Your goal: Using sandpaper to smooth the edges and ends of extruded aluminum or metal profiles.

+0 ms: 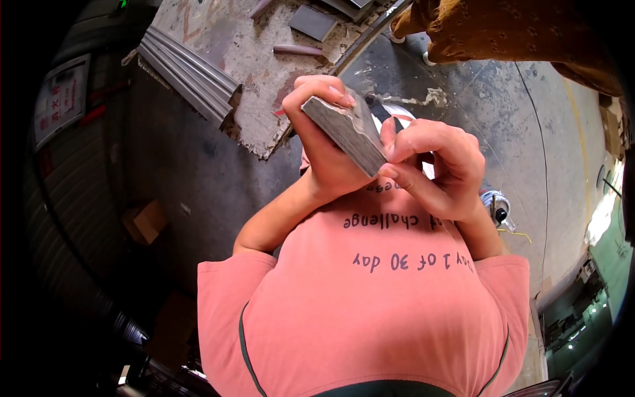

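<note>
My left hand (pixel 324 135) wraps around a grey piece of moulding (pixel 347 135), its fingers over the far edge and the palm beneath. The piece is tilted in front of my chest, with a layered, grainy end face toward me and a wavy upper edge. At its lower right corner, my right hand (pixel 440 165) pinches with thumb and forefinger. The other fingers of that hand are curled. Whether anything small sits between these fingertips cannot be made out.
A worn workbench (pixel 254 92) stands ahead, with a bundle of long grey profiles (pixel 188 73) along its left side. A flat grey panel (pixel 312 23) and a short rod-like piece (pixel 297 50) lie on it. A cardboard box (pixel 145 221) is on the floor at left. Brown patterned cloth (pixel 509 33) hangs at upper right.
</note>
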`<state>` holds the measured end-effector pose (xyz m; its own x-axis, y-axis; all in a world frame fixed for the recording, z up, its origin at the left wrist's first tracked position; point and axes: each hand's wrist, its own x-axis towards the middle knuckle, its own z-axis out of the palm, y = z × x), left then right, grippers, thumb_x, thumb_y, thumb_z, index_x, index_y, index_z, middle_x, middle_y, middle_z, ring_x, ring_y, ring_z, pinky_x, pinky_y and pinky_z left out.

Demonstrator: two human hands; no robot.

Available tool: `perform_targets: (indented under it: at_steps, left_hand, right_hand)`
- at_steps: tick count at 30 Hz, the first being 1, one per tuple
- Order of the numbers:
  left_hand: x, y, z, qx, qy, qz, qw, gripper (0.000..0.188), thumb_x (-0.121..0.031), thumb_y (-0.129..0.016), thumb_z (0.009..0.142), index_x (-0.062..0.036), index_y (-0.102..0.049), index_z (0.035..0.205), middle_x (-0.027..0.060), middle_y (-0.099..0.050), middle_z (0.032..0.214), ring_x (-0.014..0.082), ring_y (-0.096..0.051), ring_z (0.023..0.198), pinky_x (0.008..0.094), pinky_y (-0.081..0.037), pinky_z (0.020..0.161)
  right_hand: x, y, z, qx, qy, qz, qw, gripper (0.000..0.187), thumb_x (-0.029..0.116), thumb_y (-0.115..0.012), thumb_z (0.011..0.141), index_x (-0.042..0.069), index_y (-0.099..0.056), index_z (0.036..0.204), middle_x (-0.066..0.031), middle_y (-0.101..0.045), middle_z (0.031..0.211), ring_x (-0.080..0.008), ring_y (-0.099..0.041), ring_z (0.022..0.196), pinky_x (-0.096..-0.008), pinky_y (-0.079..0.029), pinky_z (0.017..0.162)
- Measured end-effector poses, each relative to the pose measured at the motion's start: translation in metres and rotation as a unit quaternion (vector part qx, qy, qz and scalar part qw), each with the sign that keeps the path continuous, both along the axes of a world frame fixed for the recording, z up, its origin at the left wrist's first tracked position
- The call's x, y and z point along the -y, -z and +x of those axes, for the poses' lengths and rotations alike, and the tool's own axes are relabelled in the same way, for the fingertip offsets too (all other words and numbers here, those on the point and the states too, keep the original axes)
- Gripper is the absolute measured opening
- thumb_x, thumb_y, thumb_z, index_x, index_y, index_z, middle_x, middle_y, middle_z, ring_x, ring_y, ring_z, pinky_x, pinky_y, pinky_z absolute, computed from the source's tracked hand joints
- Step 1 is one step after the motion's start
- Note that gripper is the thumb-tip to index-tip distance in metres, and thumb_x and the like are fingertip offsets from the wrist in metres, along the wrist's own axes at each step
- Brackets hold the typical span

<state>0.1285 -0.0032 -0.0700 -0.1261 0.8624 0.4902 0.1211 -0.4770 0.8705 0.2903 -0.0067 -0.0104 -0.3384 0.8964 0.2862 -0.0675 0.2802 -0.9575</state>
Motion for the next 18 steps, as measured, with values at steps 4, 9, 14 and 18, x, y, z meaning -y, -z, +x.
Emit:
perform_targets:
  at_steps: [4, 9, 14, 18]
  left_hand:
    - [-0.0009, -0.0006, -0.0018, -0.014, 0.002, 0.003, 1.000, 0.068, -0.015, -0.087, 0.070, -0.0109, -0.034, 0.111, 0.0071, -0.041, 0.100, 0.0187, -0.041, 0.089, 0.0348, -0.037, 0.079]
    - [-0.0003, 0.0013, -0.0024, 0.010, -0.007, -0.016, 1.000, 0.067, -0.015, -0.086, 0.070, -0.0102, -0.033, 0.111, 0.0073, -0.041, 0.099, 0.0188, -0.041, 0.089, 0.0351, -0.036, 0.079]
    - [-0.0006, -0.0021, -0.0036, 0.020, 0.004, -0.012, 1.000, 0.066, -0.015, -0.086, 0.071, -0.0100, -0.033, 0.111, 0.0074, -0.041, 0.100, 0.0188, -0.041, 0.090, 0.0352, -0.037, 0.079]
    - [-0.0007, 0.0001, -0.0057, 0.004, 0.002, -0.005, 1.000, 0.066, -0.015, -0.086, 0.072, -0.0099, -0.033, 0.112, 0.0072, -0.041, 0.100, 0.0187, -0.042, 0.089, 0.0354, -0.037, 0.078]
  right_hand:
    - [-0.0012, 0.0019, -0.0032, -0.008, -0.008, 0.007, 1.000, 0.020, -0.001, -0.080, 0.080, 0.005, -0.066, 0.093, -0.0024, -0.065, 0.078, -0.0094, -0.051, 0.054, -0.0240, -0.039, 0.049]
    - [-0.0004, -0.0016, -0.0015, 0.020, -0.023, 0.001, 1.000, 0.025, -0.011, -0.077, 0.079, -0.001, -0.064, 0.098, -0.0082, -0.067, 0.086, -0.0096, -0.057, 0.066, -0.0220, -0.042, 0.056]
    - [-0.0017, 0.0029, -0.0065, 0.000, -0.012, 0.024, 1.000, 0.023, -0.006, -0.078, 0.080, 0.002, -0.065, 0.096, -0.0053, -0.066, 0.083, -0.0105, -0.054, 0.060, -0.0235, -0.041, 0.053]
    - [-0.0045, 0.0019, -0.0056, 0.017, -0.018, 0.036, 0.999, 0.020, -0.001, -0.077, 0.081, 0.005, -0.064, 0.096, -0.0025, -0.062, 0.079, -0.0119, -0.053, 0.057, -0.0254, -0.040, 0.051]
